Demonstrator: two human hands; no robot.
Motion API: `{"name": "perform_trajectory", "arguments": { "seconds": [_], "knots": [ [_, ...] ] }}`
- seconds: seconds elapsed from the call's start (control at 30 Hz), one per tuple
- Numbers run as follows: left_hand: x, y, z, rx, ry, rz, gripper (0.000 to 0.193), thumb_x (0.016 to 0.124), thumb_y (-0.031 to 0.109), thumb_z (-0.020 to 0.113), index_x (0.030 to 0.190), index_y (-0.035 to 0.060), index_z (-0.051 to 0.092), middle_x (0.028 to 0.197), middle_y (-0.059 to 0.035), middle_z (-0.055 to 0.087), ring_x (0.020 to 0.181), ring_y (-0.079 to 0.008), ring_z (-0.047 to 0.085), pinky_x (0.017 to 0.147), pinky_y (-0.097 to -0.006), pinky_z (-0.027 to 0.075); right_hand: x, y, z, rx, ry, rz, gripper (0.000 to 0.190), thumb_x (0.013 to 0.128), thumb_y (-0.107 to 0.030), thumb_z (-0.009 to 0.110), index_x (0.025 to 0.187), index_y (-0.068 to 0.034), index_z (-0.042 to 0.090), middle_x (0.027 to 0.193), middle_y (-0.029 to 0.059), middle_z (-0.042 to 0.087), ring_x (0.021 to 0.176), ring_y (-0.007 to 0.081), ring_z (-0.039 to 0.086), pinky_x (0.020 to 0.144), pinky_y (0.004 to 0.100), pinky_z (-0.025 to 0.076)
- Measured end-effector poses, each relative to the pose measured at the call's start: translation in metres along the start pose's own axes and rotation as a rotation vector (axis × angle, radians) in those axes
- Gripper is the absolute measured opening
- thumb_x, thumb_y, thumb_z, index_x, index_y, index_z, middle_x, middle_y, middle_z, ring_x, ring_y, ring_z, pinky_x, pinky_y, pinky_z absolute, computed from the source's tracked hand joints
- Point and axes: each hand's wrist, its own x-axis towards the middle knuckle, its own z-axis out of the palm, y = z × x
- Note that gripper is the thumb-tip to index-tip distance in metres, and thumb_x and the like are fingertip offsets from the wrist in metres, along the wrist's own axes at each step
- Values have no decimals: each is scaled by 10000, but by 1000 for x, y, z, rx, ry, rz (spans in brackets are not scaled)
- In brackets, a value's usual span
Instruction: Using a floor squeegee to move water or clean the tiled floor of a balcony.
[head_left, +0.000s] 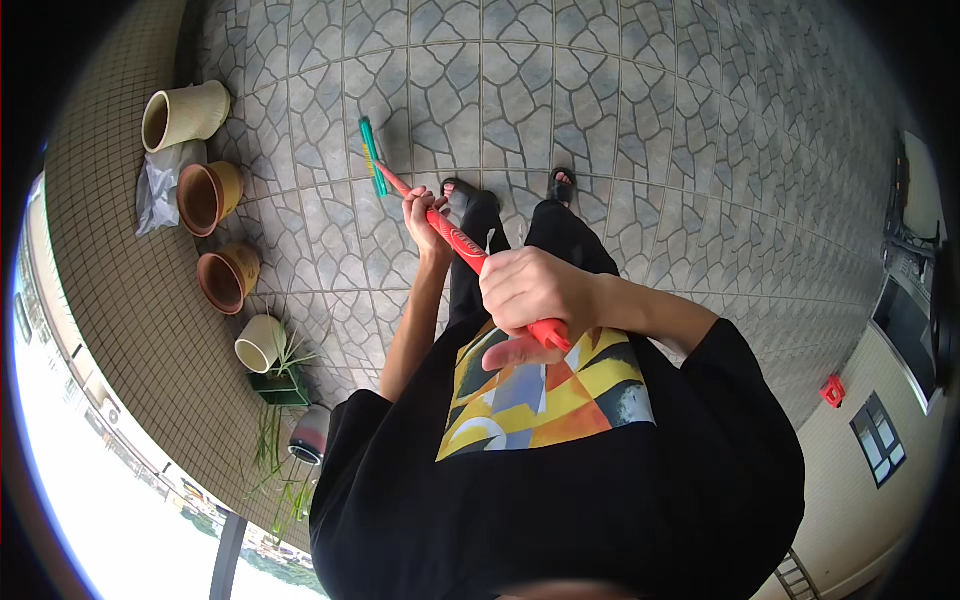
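A long-handled broom or floor brush has a red handle (457, 238) and a narrow green head (373, 157) resting on the stone-patterned tile floor, ahead and to the left of my feet. My right hand (536, 296) is closed around the upper part of the handle, in front of my shirt, with the thumb near the handle's red end. Farther down the shaft, my left hand (427, 217) grips it with the fingers wrapped around. The handle slants from my chest down to the upper left. Bristles are too small to make out clearly.
Along the tiled wall at left lie several plant pots (226, 277), a plastic bag (161, 187), a green planter (281, 388) and long-leaved plants. A red object (832, 391) stands far right near a window (877, 439). A ladder (796, 576) shows at lower right.
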Motion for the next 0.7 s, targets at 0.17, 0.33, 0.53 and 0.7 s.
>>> {"name": "perform_trajectory", "arguments": {
  "seconds": [0.17,0.33,0.53,0.7],
  "knots": [
    [39,-20,-41,238,1,165,386,838,233,536,1187,70,500,991,-69,548,783,-209,611,714,-359,490,-7,49,-2,54,-55,107,440,850,-124,665,534,-24,375,514,91,394,509,281,405,570,365,357],
    [54,-64,-33,364,-16,-124,573,778,272,574,1309,101,438,932,-34,522,873,-153,554,797,-447,455,-59,86,-25,57,-181,257,348,850,-6,620,579,15,403,541,100,417,555,292,442,610,357,389],
    [27,-140,57,381,-47,-65,541,798,211,543,1303,44,440,934,-62,549,809,-147,560,700,-320,480,-149,51,-88,21,81,202,290,835,-27,624,580,1,489,551,115,498,532,283,506,580,354,409],
    [-34,-190,193,426,-263,-130,506,856,292,522,1306,81,431,1080,-49,540,907,-143,560,770,-330,489,-192,-33,-186,-63,82,236,242,820,45,577,598,18,485,565,103,500,511,259,488,557,334,408]
  ]
}}
